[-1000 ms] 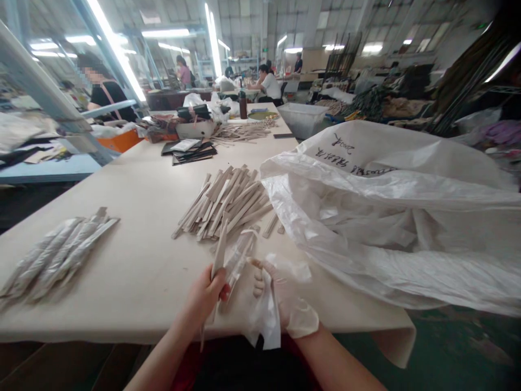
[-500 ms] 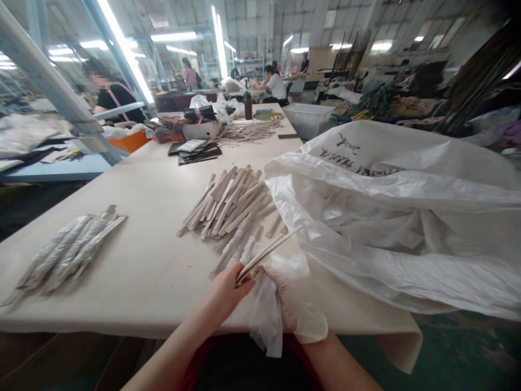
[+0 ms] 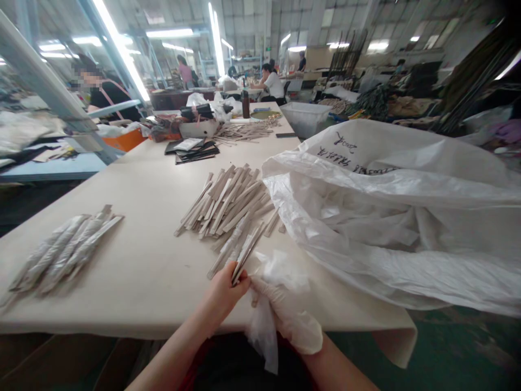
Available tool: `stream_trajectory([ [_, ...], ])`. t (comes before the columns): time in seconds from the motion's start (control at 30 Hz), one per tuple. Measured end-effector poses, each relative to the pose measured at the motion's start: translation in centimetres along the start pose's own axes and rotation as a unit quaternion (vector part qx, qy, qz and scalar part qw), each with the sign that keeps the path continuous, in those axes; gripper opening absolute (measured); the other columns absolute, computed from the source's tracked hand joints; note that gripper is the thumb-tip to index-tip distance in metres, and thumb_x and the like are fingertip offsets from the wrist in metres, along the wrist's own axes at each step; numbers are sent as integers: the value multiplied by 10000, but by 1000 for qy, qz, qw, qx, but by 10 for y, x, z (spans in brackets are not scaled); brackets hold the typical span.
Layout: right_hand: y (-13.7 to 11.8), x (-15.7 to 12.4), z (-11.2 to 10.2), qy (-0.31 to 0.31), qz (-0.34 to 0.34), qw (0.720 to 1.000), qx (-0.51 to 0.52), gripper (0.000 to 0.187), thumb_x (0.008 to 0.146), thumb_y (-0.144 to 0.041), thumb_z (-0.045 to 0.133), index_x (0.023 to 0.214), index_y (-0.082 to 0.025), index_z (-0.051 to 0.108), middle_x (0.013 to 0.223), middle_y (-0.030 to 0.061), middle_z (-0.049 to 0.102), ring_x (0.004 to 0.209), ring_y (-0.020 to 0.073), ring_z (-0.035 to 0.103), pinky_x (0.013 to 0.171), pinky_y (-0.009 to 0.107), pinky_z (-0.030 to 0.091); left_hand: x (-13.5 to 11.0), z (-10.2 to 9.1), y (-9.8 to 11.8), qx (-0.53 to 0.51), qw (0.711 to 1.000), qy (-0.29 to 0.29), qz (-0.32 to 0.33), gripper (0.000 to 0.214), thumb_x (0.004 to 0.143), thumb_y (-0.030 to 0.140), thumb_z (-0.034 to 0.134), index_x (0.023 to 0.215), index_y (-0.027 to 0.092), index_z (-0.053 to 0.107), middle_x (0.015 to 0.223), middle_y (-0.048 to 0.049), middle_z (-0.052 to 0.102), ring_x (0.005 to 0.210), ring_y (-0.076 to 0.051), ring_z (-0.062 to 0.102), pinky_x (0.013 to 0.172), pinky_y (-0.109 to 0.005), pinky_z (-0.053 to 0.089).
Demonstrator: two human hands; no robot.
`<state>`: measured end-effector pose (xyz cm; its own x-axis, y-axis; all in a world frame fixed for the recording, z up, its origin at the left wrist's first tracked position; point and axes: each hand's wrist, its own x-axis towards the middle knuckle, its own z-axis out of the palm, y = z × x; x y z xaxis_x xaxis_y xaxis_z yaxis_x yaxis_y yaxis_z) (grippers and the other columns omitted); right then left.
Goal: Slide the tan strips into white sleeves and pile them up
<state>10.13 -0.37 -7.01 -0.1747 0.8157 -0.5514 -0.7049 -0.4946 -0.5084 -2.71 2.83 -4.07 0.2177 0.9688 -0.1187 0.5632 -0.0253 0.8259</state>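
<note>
Strips point(image 3: 249, 251) above near side of table point(image 3: 134, 260): flat, narrow, beige-gray, bundled, pinched between thumb and fingers of left hand point(image 3: 227, 288); lower ends hidden in grip. Plastic film point(image 3: 266, 334): translucent, crumpled, hanging, clasped in gloved right hand point(image 3: 279, 304); fingertips indistinct. Plastic bag point(image 3: 366, 285): white, beside strip pile point(image 3: 232, 202), cut off at right; contents hard to identify.

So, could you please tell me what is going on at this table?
A person is handling flat strips: the left hand grips a few strips, while the gloved right hand holds a thin translucent sheet that hangs down. A loose pile of strips lies just beyond the hands, wrapped bundles lie at the left, and a large plastic bag spreads over the right side.
</note>
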Motion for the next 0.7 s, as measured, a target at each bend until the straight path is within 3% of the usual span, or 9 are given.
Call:
stream_trajectory([
  [0.1, -6, 4, -3, 34, -66, 997, -21, 280, 549, -352, 763, 539, -150, 569, 456, -42, 511, 394, 59, 423, 412, 195, 372, -7, -10, 1, -77, 996, -36, -26, 242, 758, 414, 458, 711, 181, 498, 562, 58, 441, 469, -79, 364, 441, -190, 288],
  [0.2, -22, 10, -7, 20, -86, 996, 4, 309, 571, -377, 750, 555, -140, 553, 479, -47, 502, 388, 37, 383, 380, 171, 346, -27, -25, -5, -153, 980, -76, -103, 409, 772, 534, 399, 878, 161, 530, 528, 69, 434, 392, -56, 256, 377, -180, 187],
  [0.37, -38, 22, -7, 39, -78, 994, 64, 314, 534, -342, 775, 587, -160, 525, 480, -58, 511, 366, 40, 377, 341, 172, 345, -66, -47, -26, -191, 963, -26, -190, 479, 654, 561, 582, 927, 169, 560, 515, 72, 414, 463, -70, 339, 422, -167, 253],
  [0.43, -39, 27, -5, 63, -87, 993, 54, 301, 536, -340, 772, 595, -161, 537, 465, -61, 509, 357, 45, 385, 338, 181, 349, -73, -53, -29, -183, 963, -15, -196, 483, 630, 568, 598, 907, 173, 583, 518, 65, 419, 491, -83, 367, 445, -175, 287],
  [0.53, -37, 28, -2, 93, -101, 991, 5, 275, 552, -348, 758, 607, -152, 572, 450, -56, 516, 355, 57, 408, 349, 196, 350, -73, -59, -25, -131, 973, -53, -182, 451, 630, 567, 585, 851, 175, 618, 526, 56, 421, 507, -95, 373, 461, -189, 305],
  [0.7, -41, 20, -5, 73, -147, 984, -75, 259, 613, -366, 711, 572, -146, 579, 466, -44, 521, 394, 65, 426, 395, 210, 327, -65, -70, -22, -39, 987, -45, -150, 380, 684, 535, 517, 816, 199, 636, 509, 57, 403, 506, -109, 375, 465, -196, 320],
])
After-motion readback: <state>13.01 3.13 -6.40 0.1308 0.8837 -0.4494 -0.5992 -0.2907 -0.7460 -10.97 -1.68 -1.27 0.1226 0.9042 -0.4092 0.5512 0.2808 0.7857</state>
